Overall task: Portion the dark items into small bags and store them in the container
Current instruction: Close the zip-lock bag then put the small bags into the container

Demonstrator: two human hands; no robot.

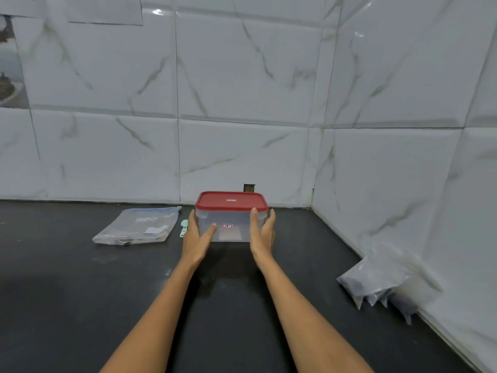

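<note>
Red lid: a red rounded-rectangle plastic lid (pixel 231 201) sits flat on the clear plastic rectangular container (pixel 228 227), seemingly pressed down all round; the far edge I cannot see well.
Container position: it stands upright on the dark matte counter (pixel 80 305), near the back wall of white marbled tiles (pixel 242 76), between my two hands.
Container look: frosted-clear walls, a small red-and-white sticker on the near face; it looks empty to me, though the haze makes that uncertain.
Left grip: my left hand (pixel 197 238) lies against the container's left side, fingers fairly straight, thumb across the near face; a flat press, not a wrap.
Right grip: my right hand (pixel 262 232) presses the right side the same way, thumb up near the lid rim.
Risk, slip: I judge that smooth walls held only by palm pressure could slide out if I lift fast.
Risk, lid: if my thumbs catch the rim, the lid may pop unevenly.
Risk, neighbours: a pale green plastic scoop (pixel 184 228) lies just beside my left hand, and a flat clear zip bag pack (pixel 137 226) further left; dragging the container leftward could knock them.
Dark items: filled translucent bags of dark contents (pixel 376 286) lean against the right wall, well apart.
</note>
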